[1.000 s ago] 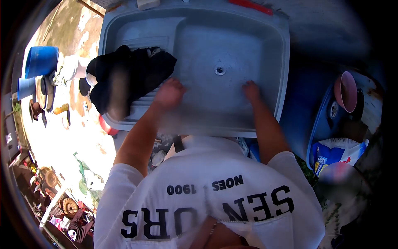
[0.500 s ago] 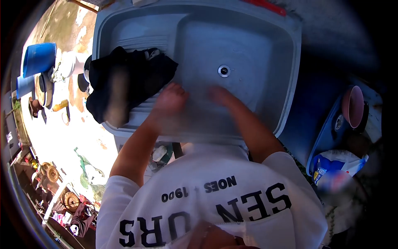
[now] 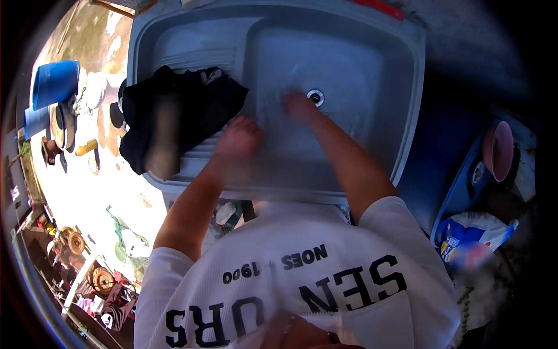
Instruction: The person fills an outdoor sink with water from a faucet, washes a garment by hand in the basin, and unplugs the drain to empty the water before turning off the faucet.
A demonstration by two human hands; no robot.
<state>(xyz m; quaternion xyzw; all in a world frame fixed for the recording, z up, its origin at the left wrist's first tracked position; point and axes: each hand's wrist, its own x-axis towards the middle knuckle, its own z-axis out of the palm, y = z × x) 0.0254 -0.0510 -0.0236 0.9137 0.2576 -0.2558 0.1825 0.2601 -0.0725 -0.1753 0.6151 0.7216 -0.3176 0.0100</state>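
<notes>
A dark garment [image 3: 189, 107] lies bunched over the ribbed washboard [image 3: 200, 58] on the left side of a grey laundry sink [image 3: 372, 134]. My left hand [image 3: 239, 135] is closed, knuckles up, close to the garment's lower right edge by the basin; whatever is inside its fingers is hidden. In the basin, my right hand [image 3: 299, 106] is low, just left of the metal drain [image 3: 315, 97]. Motion smears its fingers, so their shape does not show. A brownish blur covers part of the garment.
A red object [image 3: 378, 8] lies on the sink's far rim. To the right are a pink bowl [image 3: 497, 151] and a blue-and-white plastic bag [image 3: 474, 232]. Blue tubs [image 3: 55, 84] stand on the sunlit ground at left.
My right hand has moved a little forward and left within the basin, nearer the drain. My left hand and the garment have stayed almost where they were.
</notes>
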